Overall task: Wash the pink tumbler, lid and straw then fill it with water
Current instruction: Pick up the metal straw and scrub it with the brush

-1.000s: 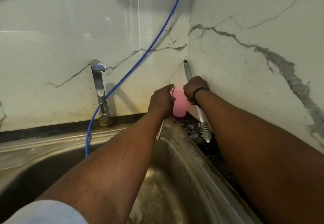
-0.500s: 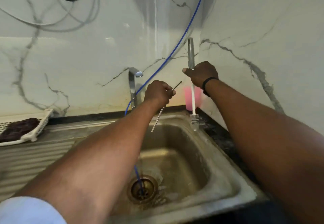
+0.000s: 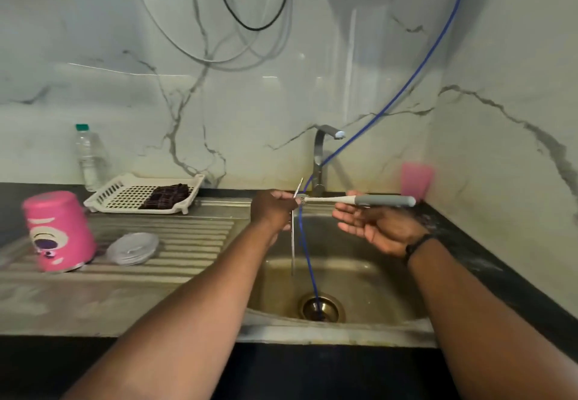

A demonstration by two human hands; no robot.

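The pink tumbler (image 3: 58, 230) stands upside down on the steel drainboard at the left, with its clear lid (image 3: 133, 248) lying flat beside it. My left hand (image 3: 270, 212) pinches the thin metal straw (image 3: 293, 252) near its top, so it hangs upright over the sink basin. My right hand (image 3: 378, 226), palm up, holds a thin cleaning brush (image 3: 384, 201) with a grey handle between thumb and fingers. The brush lies level, and its bristle tip meets the straw just below its top end.
The steel sink (image 3: 344, 332) has a faucet (image 3: 320, 155) at the back and a blue hose (image 3: 406, 87) running down into the drain. A pink cup (image 3: 417, 179) stands in the back right corner. A white rack (image 3: 125, 194) holding a dark cloth and a water bottle (image 3: 89, 158) sit at the back left.
My right hand lifted the brush out of the pink cup in the corner and turned it level toward the straw. My left hand brought the straw upright over the basin.
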